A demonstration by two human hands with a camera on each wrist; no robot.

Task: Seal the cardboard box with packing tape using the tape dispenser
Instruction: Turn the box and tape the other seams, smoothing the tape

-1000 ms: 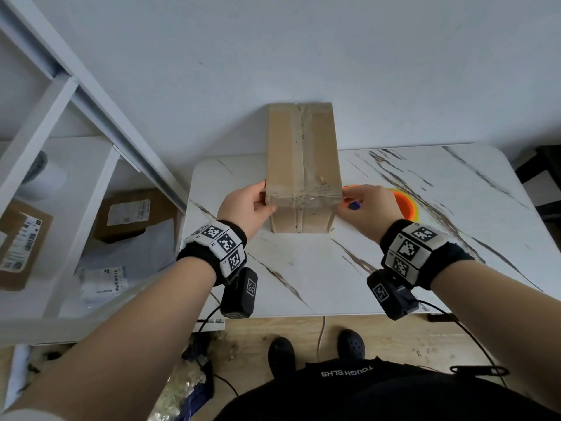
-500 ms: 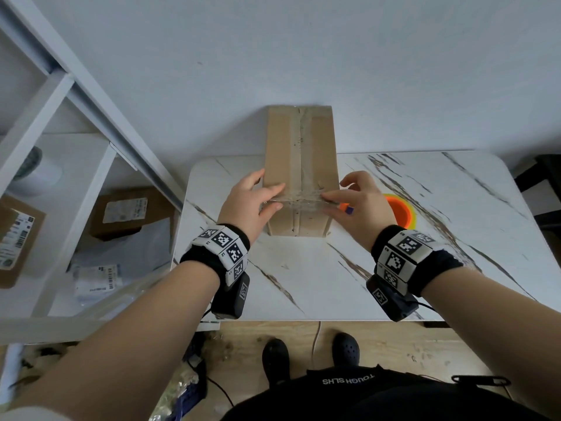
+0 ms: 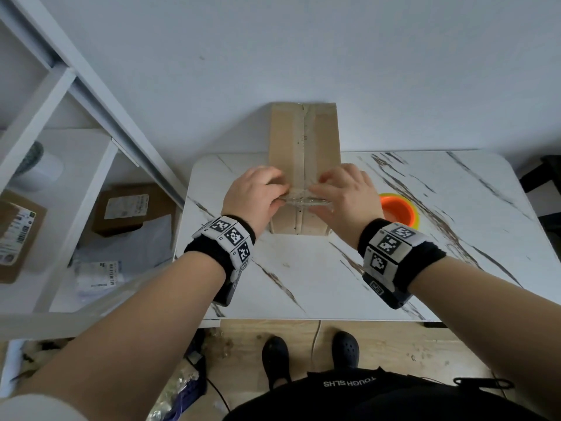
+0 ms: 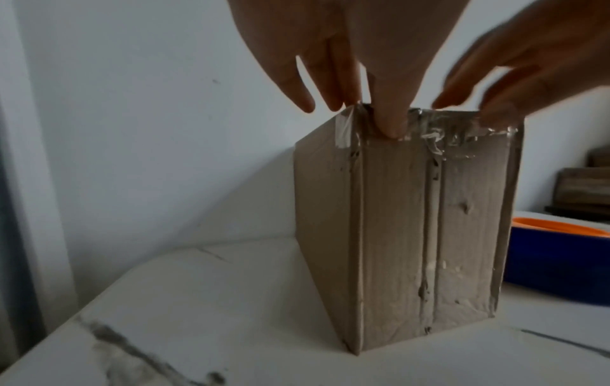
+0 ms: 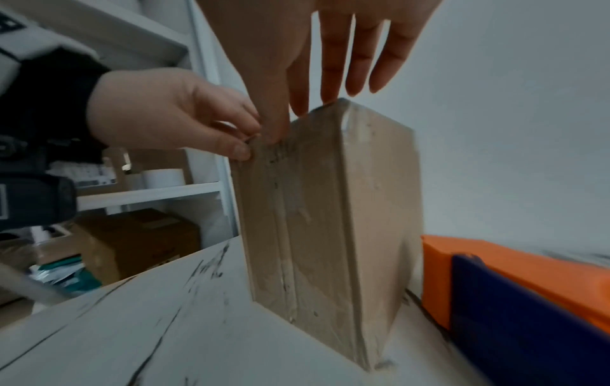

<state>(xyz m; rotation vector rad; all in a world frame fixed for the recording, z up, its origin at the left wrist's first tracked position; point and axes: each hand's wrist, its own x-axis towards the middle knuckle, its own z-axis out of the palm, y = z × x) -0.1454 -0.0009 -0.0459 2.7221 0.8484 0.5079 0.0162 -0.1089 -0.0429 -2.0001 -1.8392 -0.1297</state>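
A tall cardboard box (image 3: 303, 141) stands upright on the marble table (image 3: 303, 278), with clear tape running down its middle seam. A crinkled strip of clear tape (image 4: 462, 130) wraps over its near top edge. My left hand (image 3: 255, 196) lies on the left half of that edge, fingers straight on top and thumb (image 4: 389, 122) pressing the tape on the front face. My right hand (image 3: 349, 196) presses the right half the same way, fingers flat. The orange and blue tape dispenser (image 3: 397, 211) lies on the table just right of the box, with neither hand on it.
White shelving (image 3: 60, 147) with parcels and paper rolls stands left of the table. The box's far side is against the white wall (image 3: 303, 56). A dark piece of furniture (image 3: 546, 177) shows at the right edge. My feet stand below the table's near edge.
Both hands have risen from the box's lower sides onto its near top edge and slid inward toward the middle seam. The right hand came away from the dispenser's side.
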